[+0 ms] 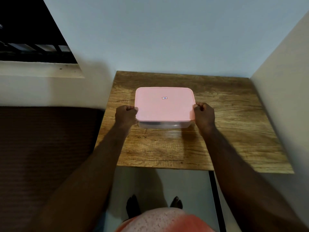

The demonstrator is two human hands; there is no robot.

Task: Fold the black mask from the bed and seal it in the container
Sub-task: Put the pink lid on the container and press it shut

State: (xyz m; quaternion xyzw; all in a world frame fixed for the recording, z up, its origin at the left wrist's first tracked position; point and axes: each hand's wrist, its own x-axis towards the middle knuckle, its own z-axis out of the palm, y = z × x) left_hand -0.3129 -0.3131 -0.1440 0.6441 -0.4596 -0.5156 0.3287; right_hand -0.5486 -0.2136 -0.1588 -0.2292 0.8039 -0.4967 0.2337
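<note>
A clear plastic container [173, 126] stands on the wooden table [217, 131], covered by its pink lid [164, 106]. Something dark [153, 123] shows through the clear front wall under the lid; I cannot tell its shape. My left hand [126, 115] grips the lid's left edge with curled fingers, thumb on top of the rim. My right hand [204, 115] grips the lid's right edge the same way. The lid lies flat on the container.
A bed with a dark brown cover [41, 148] lies to the left of the table. Walls close in behind and to the right of the table. A dark window [30, 30] is at upper left. My feet stand on the floor below the table's front edge.
</note>
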